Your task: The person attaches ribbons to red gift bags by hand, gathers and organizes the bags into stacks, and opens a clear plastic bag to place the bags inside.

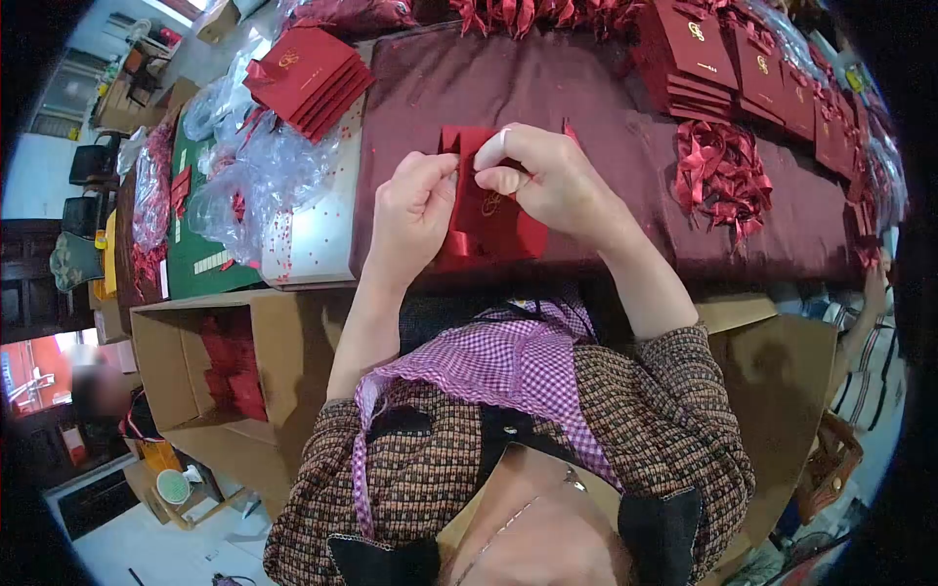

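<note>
A red paper gift bag (508, 236) with a gold emblem lies on the dark red cloth in front of me, its opening towards the far side. A shiny red ribbon (471, 244) runs across its near left part. My left hand (415, 203) is closed, thumb and forefinger pinching the bag's left upper edge. Curled over the bag's upper right, my right hand (542, 174) has its fingertips pressed together at the opening. Whether a ribbon end is between those fingertips is too small to tell.
Stacked red bags stand at the upper left (311, 83) and upper right (689, 59). A heap of red ribbons (721, 178) lies to the right, clear plastic (249, 171) to the left. Cardboard boxes (161, 366) flank me below the table; another person's arm (870, 303) shows far right.
</note>
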Tool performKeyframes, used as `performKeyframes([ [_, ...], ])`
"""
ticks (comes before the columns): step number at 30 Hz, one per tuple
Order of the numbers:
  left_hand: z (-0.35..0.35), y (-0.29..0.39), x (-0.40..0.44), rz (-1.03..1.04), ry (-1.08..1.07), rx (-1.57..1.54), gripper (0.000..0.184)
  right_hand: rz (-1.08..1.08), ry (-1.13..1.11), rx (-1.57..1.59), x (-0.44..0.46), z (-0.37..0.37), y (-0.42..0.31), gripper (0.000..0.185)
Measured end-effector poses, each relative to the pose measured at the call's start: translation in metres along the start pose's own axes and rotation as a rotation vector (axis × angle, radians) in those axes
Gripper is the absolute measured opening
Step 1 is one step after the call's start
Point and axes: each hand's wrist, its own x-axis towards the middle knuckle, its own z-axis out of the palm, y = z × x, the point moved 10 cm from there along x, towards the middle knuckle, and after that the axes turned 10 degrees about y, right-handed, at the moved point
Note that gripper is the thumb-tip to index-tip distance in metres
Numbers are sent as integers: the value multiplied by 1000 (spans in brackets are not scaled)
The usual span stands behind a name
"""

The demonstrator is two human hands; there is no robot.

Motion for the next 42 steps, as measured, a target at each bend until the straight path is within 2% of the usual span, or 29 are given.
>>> performKeyframes([
  [3, 4, 18, 1, 104, -23, -15, 18, 39, 56, -3, -4, -3, 6, 13],
  [7, 6, 9, 2, 117, -47, 44, 18, 39, 35, -3, -5, -5, 2, 14],
  [9, 5, 15, 4, 124, -54, 47, 17, 100, -81, 89, 3, -6, -6, 16],
  [10, 7, 19, 5, 130, -67, 48, 17, -67, 6, 100, 9, -16, -15, 16],
  [12, 9, 21, 5, 123, -60, 36, 16, -431, 113, -203, 18, -27, -53, 14],
  [14, 9, 24, 8, 76, -54, 5, 13, -421, 19, -247, 19, -19, -45, 13],
  [15, 9, 23, 7, 74, -50, 5, 13, -330, -75, -166, 20, -13, -34, 17],
  [16, 9, 14, 5, -9, -49, -40, 12, -239, -170, -85, 19, -7, -25, 22],
  [17, 10, 4, 3, -92, -46, -86, 11, -241, -178, -84, 19, -8, -26, 22],
  [19, 9, -5, -2, -140, -49, -122, 8, -118, -279, -41, 16, -3, -17, 24],
  [21, 5, -35, -8, -412, -16, -251, 8, -140, -306, -43, 13, -4, -17, 25],
  [22, -8, -55, -8, -550, 74, -422, 10, -165, -322, -50, 12, -5, -19, 26],
  [24, -42, -87, 0, -577, 277, -619, 10, -105, -296, -39, 12, -12, -12, 25],
  [25, -54, -112, 0, -594, 270, -560, 18, -41, -265, -24, 11, -16, -4, 24],
  [26, -65, -100, 6, -496, 308, -357, 23, 51, -213, -16, 12, -21, 9, 21],
  [27, -75, -83, 11, -391, 342, -156, 30, 47, -210, -21, 12, -21, 14, 21],
  [28, -81, -72, 13, -274, 293, 103, 41, 150, -186, 0, 13, -24, 31, 17],
  [30, -68, -34, 13, -116, 150, 135, 49, 328, -154, 58, 14, -29, 64, 11],
  [31, -45, -7, 11, 106, -75, 241, 55, 330, -148, 52, 15, -29, 74, 11],
  [33, -6, 6, -4, 85, -312, 137, 56, 395, -200, 107, 16, -22, 90, 13],
  [35, 19, -6, -19, 134, -388, 298, 53, 433, -242, 114, 17, -16, 96, 12],
  [38, 31, -35, -19, 21, -266, 129, 31, 448, -237, 103, 15, -7, 118, 11],
  [39, 28, -44, -14, -78, -204, 46, 14, 456, -240, 102, 8, -5, 121, 11],
  [41, 24, -102, -24, -707, -119, -433, 14, 559, -131, 66, 1, -13, 136, 11],
  [42, 20, -110, -24, -882, 16, -851, 23, 480, -166, -60, 2, -17, 139, 20],
])
